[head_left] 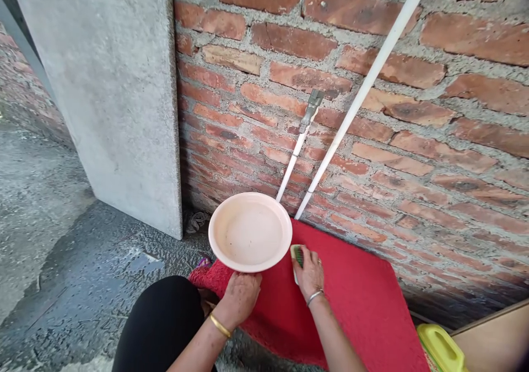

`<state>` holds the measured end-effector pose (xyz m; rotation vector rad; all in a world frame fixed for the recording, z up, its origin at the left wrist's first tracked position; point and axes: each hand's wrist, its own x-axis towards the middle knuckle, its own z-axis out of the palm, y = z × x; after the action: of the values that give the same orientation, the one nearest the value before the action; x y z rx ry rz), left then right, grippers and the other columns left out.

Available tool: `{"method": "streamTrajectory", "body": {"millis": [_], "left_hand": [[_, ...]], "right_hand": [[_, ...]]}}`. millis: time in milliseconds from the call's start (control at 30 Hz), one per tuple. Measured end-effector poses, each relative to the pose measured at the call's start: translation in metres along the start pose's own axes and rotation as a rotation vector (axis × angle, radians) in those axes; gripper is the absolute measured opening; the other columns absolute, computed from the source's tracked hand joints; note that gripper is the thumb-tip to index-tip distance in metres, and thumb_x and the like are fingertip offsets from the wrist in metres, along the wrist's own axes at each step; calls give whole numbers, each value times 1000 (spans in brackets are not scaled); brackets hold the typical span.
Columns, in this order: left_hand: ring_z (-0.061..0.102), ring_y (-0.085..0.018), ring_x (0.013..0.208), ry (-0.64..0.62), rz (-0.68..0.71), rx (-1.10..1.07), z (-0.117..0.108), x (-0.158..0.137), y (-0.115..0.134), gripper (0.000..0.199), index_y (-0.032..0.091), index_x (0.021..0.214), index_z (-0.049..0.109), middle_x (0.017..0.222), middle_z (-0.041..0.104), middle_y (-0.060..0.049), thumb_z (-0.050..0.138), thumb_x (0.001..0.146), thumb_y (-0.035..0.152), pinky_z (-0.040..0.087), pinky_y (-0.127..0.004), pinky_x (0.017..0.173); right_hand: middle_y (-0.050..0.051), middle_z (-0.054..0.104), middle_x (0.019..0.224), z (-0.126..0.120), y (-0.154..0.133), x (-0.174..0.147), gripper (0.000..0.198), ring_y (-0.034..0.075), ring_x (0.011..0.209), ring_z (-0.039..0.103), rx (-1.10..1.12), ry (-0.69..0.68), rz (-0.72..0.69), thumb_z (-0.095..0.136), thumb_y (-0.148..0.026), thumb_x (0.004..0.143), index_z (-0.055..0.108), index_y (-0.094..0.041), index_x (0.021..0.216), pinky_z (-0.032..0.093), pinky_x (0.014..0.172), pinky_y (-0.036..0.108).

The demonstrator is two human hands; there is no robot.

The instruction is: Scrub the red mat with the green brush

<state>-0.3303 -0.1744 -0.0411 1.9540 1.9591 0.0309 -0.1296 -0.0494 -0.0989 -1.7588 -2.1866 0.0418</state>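
My right hand [309, 275], with a silver bangle at its wrist, is closed around a small cream scrub brush [294, 255] with green bristles. The brush is over the red cloth [351, 286], which slopes down along the wall. A pale pink basin [254, 234] with a few dark specks inside covers the cloth's left part in view. Just below the near rim of this basin is my left hand [243, 292], a gold bangle at its wrist. The basin hides its fingers, so I cannot tell whether they grip the basin or the cloth.
A brick wall [433, 157] rises behind the cloth, with two white pipes [363, 91] against it. A grey slab [119, 102] leans at the left above wet concrete floor [103, 273]. At the lower right stands a yellow-handled container [442, 344] beside a tan board [496, 339].
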Motion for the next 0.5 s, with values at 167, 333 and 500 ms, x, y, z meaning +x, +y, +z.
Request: {"method": "streamTrajectory", "body": {"millis": [167,333,500], "left_hand": [[60,-30,117,7,70,11,4,-2,15,30,16,111,67,120,66,-15,40,96,14,45,-46,101],[54,-29,127,36,155,22,15,-1,25,32,17,116,65,131,60,-14,40,97,14,42,-47,108],[50,-30,131,35,160,32,21,3,25,30,16,118,64,138,56,-16,44,97,19,39,-49,110]], "right_hand": [[14,66,110,-28,105,-17,49,27,94,64,-83,53,197,49,-48,87,60,-21,127,48,89,43],[16,67,95,-64,217,-61,65,36,86,67,-21,121,465,42,-66,76,64,-22,118,50,84,54],[20,66,90,-100,304,-114,68,45,82,66,7,191,746,47,-79,61,67,-30,104,48,73,60]]}}
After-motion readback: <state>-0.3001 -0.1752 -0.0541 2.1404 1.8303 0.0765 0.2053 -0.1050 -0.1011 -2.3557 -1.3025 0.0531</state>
